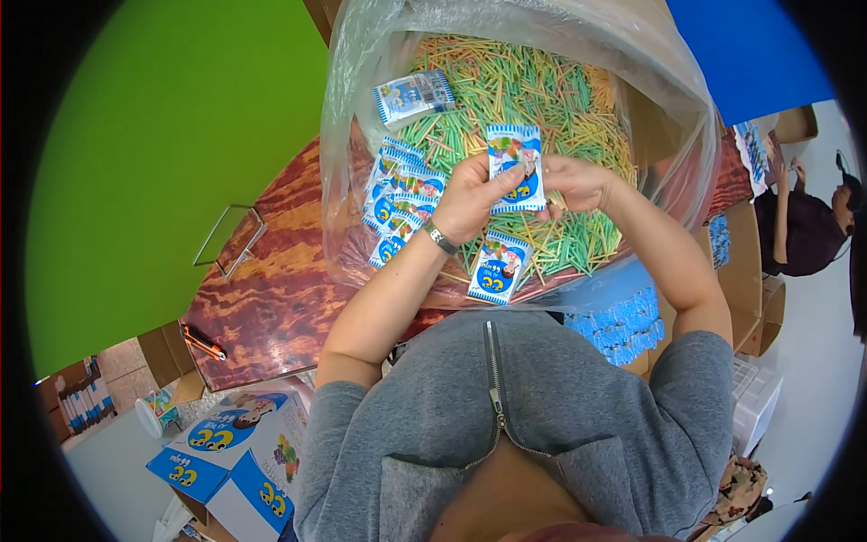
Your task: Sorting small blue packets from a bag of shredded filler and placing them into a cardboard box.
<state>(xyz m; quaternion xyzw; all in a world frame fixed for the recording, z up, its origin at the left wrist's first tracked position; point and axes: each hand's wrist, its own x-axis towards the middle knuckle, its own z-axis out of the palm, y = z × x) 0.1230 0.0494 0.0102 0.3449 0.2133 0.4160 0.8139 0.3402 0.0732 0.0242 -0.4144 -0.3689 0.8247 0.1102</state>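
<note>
Over a heap of thin pastel candy sticks (578,99), my left hand (467,200) pinches a blue-and-white packet (517,200), its thumb across the printed front. My right hand (578,183) is curled at the packet's right edge. Its fingertips are partly hidden, and I cannot make out what lies in them. Just below my hands another blue-and-white packet (499,267) rests at the near edge of the heap. Several more packets (397,200) overlap to the left of my left wrist, and one packet (414,96) lies farther back on the left.
A clear plastic bag (664,54) lines the container around the sticks. On the reddish wooden table (280,298) are an orange-and-black utility knife (204,341) and a metal handle (230,237). A printed carton (230,452) stands lower left. Blue packets (623,325) are piled at right; another person (808,221) is beyond.
</note>
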